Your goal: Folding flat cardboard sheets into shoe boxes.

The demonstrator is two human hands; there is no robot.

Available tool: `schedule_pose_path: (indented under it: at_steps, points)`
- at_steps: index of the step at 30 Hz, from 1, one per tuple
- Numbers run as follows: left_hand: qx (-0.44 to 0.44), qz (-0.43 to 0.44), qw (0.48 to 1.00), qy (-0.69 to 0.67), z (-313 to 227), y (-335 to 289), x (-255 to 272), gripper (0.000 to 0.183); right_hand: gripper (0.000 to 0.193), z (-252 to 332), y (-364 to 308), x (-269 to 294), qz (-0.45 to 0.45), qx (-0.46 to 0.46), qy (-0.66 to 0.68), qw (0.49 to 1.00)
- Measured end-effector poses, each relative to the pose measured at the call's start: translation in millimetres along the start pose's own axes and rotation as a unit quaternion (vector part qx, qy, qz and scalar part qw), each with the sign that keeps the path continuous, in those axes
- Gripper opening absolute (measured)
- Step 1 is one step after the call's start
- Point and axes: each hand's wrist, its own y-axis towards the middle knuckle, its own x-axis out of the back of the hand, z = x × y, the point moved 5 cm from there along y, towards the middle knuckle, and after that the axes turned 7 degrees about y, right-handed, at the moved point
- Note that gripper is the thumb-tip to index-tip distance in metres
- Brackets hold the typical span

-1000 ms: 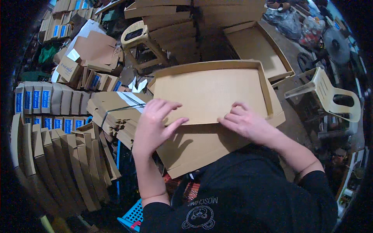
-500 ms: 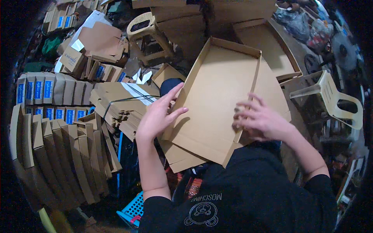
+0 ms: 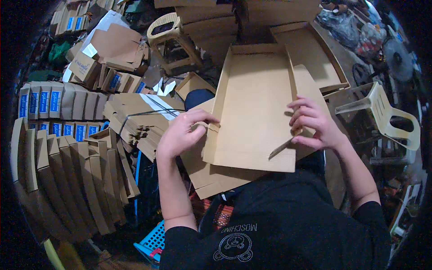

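Note:
A shallow tan cardboard box (image 3: 255, 103) lies over my lap, its far and side walls standing up and its near edge flat. My left hand (image 3: 183, 134) is closed at the box's left wall, fingers bent over the near part of it. At the right wall, my right hand (image 3: 316, 125) is closed with curled fingers, its thumb by a small corner flap (image 3: 281, 148) that points inward. Flat cardboard sheets (image 3: 204, 177) lie under the box and stick out on both sides.
Rows of folded cardboard pieces (image 3: 74, 175) stand at the left, near a tied cardboard bundle (image 3: 148, 112). Another open box (image 3: 310, 54) lies beyond. A plastic stool (image 3: 168, 38) stands far left, a cream plastic chair (image 3: 382, 112) at right. A blue basket (image 3: 155, 240) sits low.
The box has turned so its near edge swings right and upward. My left hand has bent its fingers onto the left wall; my right hand has shifted right along the other wall.

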Motion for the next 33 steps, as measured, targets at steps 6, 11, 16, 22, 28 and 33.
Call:
schedule_pose_path:
  at_steps: [6, 11, 16, 22, 28, 33]
  points:
    - [-0.064, 0.021, 0.997, 0.024, -27.7, -2.8, -20.2, 0.037, 0.019, -17.6, -22.9, 10.3, -0.031, -0.076, 0.006, 0.997]
    - [-0.137, -0.085, 0.976, 0.145, -26.9, 15.5, -42.1, 0.038, 0.015, -23.1, -34.6, -3.2, -0.057, -0.061, -0.032, 0.996]
    - [-0.227, -0.193, 0.942, 0.157, -36.8, 23.4, -59.6, 0.035, 0.024, -27.5, -46.2, -4.0, -0.192, -0.042, -0.042, 0.980]
    - [-0.221, -0.274, 0.927, 0.127, -43.5, 17.9, -66.0, 0.025, 0.031, -11.3, -40.7, 4.5, -0.170, 0.071, -0.163, 0.969]
    - [-0.219, -0.272, 0.925, 0.149, -40.7, 18.6, -67.1, 0.024, 0.037, -16.1, -44.0, -6.4, -0.065, 0.081, -0.193, 0.976]
    - [-0.152, -0.351, 0.923, 0.033, -43.4, 8.9, -51.4, 0.022, 0.054, -0.2, -33.7, 4.6, -0.034, 0.053, -0.218, 0.974]
